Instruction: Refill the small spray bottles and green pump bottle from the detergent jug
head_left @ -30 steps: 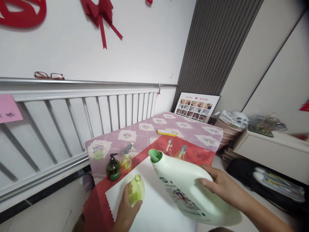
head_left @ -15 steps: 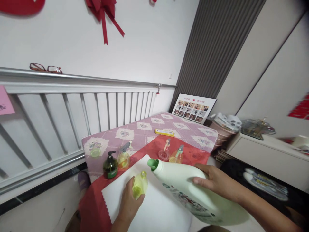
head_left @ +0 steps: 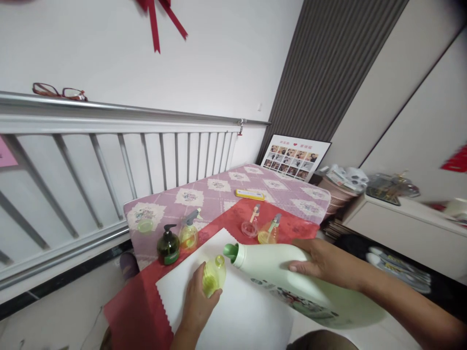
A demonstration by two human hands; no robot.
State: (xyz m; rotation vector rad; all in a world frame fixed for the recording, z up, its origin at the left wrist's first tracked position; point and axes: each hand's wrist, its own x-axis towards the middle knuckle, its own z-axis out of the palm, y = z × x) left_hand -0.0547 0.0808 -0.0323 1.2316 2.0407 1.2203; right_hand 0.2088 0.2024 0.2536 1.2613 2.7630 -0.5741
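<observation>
My left hand [head_left: 197,304] is closed round a small round yellow-green bottle [head_left: 213,275] with its neck uncapped, standing on a white sheet [head_left: 237,316]. My right hand [head_left: 323,265] grips a large pale green jug [head_left: 288,282] from above. The jug is tipped almost flat, and its green spout [head_left: 231,251] sits just above and to the right of the small bottle's mouth. No liquid shows at the spout.
A dark green pump bottle [head_left: 168,245] and a yellow spray bottle [head_left: 189,235] stand at the left. Two small spray bottles [head_left: 263,229] stand on the red cloth [head_left: 233,221]. A yellow box [head_left: 250,195] lies on the purple-clothed table [head_left: 292,194]. A white railing [head_left: 109,160] lies to the left.
The jug has tipped further toward level and its spout has dropped closer to the small bottle's mouth. The view has shifted slightly downward.
</observation>
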